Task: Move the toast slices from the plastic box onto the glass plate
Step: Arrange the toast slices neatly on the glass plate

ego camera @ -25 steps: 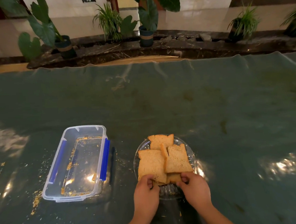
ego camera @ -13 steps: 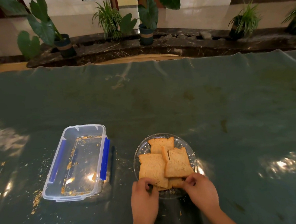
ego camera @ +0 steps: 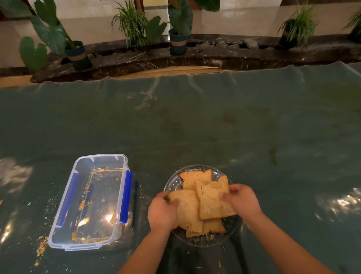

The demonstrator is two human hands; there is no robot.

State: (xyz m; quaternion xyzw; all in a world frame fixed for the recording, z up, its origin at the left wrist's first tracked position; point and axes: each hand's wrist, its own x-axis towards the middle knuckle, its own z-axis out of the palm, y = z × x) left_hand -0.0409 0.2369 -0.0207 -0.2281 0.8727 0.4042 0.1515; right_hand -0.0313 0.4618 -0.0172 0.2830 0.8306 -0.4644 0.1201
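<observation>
Head view, looking down: the toast slices (ego camera: 203,201) are all piled on the glass plate (ego camera: 172,185), golden-brown, rough-edged, overlapping at odd angles, with one at the far side, two big ones on top and another peeking out at the near edge. The plate sits on the green-covered worktop (ego camera: 260,131), near the person's edge, its clear rim dotted with crumbs.

The left hand (ego camera: 162,213) is on the left side of the pile, fingers curled against the edge of the left-hand top slice. The right hand (ego camera: 240,200) is on the right side, fingers closed on the edge of the slice lying uppermost. Both hands are in contact with toast; whether either slice is lifted clear of the pile, I cannot tell.

Off to the left, well apart from the plate, sits the plastic box (ego camera: 91,242), clear with blue clips along its long sides, holding only orange-brown crumbs (ego camera: 85,204). More crumbs are scattered on the worktop to the left of the box. Beyond the far edge of the worktop, potted plants (ego camera: 180,25) stand along a dark stone ledge.
</observation>
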